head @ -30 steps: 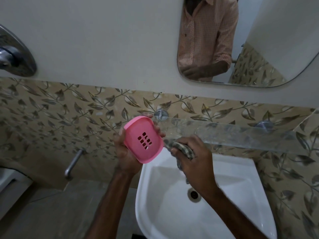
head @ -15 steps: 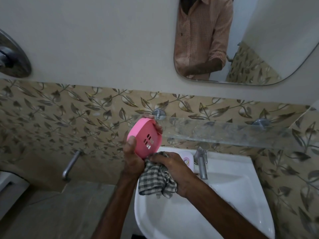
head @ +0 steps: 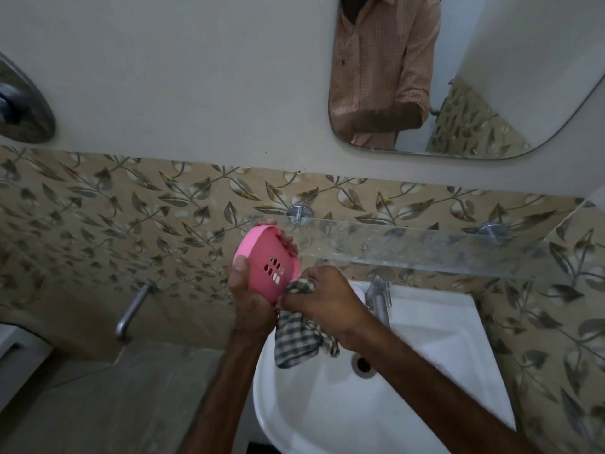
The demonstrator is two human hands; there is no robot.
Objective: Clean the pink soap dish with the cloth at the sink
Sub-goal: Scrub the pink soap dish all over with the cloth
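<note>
My left hand point(head: 252, 299) grips the pink soap dish point(head: 266, 262) above the left rim of the white sink point(head: 442, 381). The dish is tilted on edge, its slotted bottom facing me. My right hand point(head: 324, 303) holds a bunched checked cloth point(head: 299, 335) against the dish's lower right edge. The loose end of the cloth hangs down over the basin. The inside of the dish is hidden from me.
A steel tap point(head: 378, 294) stands at the back of the sink, the drain point(head: 361, 363) below it. A glass shelf point(head: 425, 250) on steel pegs juts from the leaf-patterned tiles just above my hands. A mirror point(head: 458, 77) hangs higher up. A wall spout point(head: 131, 312) is at left.
My right hand moved with the cloth from behind the dish to its lower right edge, and the cloth now hangs loose. The dish turned more on edge.
</note>
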